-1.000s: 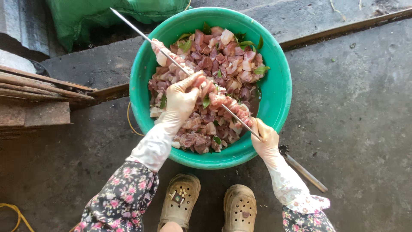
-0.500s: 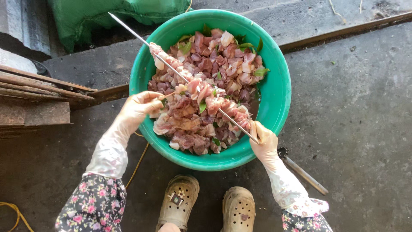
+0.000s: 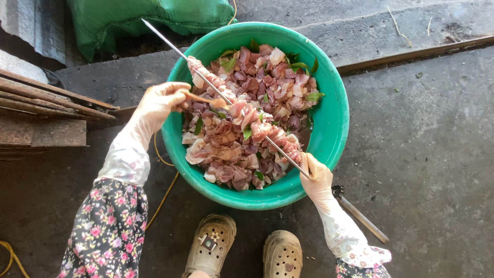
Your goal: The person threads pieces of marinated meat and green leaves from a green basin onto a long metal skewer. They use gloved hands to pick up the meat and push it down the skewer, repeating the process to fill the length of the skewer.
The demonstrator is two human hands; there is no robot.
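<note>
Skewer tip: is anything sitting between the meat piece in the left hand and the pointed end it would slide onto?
Nothing visible blocks it. The left hand holds a meat piece beside the skewer, whose upper stretch toward the tip is bare above the threaded meat. The right hand holds the lower end over the green basin.
</note>
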